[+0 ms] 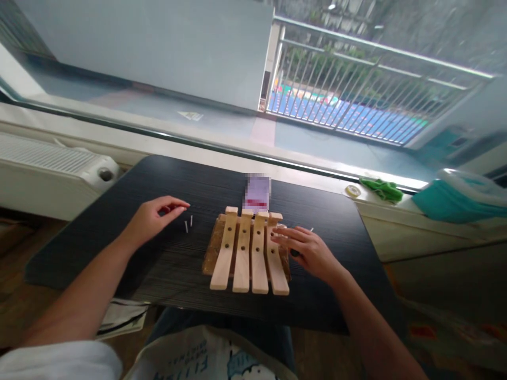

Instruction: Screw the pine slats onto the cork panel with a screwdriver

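Observation:
Several tapered pale wooden pieces [241,269] lie side by side, each with two drilled holes and a raised block at its far end. A brown board [214,250] sits beneath them. My right hand [311,250] reaches in from the right, its stretched fingers over the rightmost wooden piece [277,274] near its upper hole. Left of the board, my left hand [148,221] hovers above the table, thumb and forefinger drawn together. Whatever may be between those fingertips is too small to see. Two screws [186,227] stand or lie just beside that hand.
The dark table [166,279] adjoins a window sill. A pixelated purple packet [258,191] lies behind the board, and another small screw [311,229] shows beyond my right hand. Tape [352,191], a green cloth [382,189] and a teal container [455,198] rest on the sill; a radiator [51,174] is left.

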`<state>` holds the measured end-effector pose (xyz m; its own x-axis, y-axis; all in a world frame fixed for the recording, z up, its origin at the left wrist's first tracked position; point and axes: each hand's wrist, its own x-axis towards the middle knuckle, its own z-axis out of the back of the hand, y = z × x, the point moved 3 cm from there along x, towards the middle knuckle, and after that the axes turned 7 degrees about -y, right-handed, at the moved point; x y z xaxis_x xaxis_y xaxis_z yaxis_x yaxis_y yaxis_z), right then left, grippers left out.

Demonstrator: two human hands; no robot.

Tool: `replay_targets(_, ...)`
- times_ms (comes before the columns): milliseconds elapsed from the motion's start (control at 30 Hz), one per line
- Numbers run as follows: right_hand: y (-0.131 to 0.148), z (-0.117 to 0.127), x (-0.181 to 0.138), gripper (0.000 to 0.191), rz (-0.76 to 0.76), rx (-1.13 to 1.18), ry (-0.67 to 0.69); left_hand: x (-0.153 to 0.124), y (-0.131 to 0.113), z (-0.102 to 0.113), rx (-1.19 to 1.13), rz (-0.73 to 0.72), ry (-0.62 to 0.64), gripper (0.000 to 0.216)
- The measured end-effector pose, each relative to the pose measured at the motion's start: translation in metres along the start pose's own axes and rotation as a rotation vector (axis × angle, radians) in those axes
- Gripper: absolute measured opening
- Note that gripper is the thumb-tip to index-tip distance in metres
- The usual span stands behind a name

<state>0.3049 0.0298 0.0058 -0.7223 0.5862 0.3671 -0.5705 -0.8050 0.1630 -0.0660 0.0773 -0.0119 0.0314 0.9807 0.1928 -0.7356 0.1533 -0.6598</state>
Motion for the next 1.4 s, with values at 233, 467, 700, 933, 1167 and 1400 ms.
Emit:
replay_targets(233, 0.003, -0.007, -0.001, 0.063, -0.03, 0.018, 0.084, -0.009, 0.025, -0.006, -0.08, 0.113, -0.017, 0.044)
replay_targets(467, 0.004, -0.009, -0.003, 0.057, -0.033, 0.015, 0.06, -0.009, 0.03, -0.015, -0.004, 0.095, 0.006, 0.046)
replay_targets(700, 0.004, -0.008, -0.003, 0.059, 0.001, -0.01, 0.03, -0.01, 0.023, -0.019, 0.052, 0.028, -0.044, 0.043)
replay_targets(933, 0.001, -0.006, -0.007, 0.052, -0.006, -0.02, -0.031, -0.01, 0.02, -0.018, 0.076, 0.01, -0.022, 0.037)
replay_targets(1167, -0.001, -0.008, -0.007, 0.055, -0.009, -0.014, -0.02, -0.013, 0.014, -0.014, 0.154, -0.009, -0.049, 0.038)
replay_targets(1400, 0.001, -0.008, -0.006, 0.055, 0.014, -0.031, -0.02, -0.011, 0.007, -0.015, 0.216, 0.011, -0.007, 0.036)
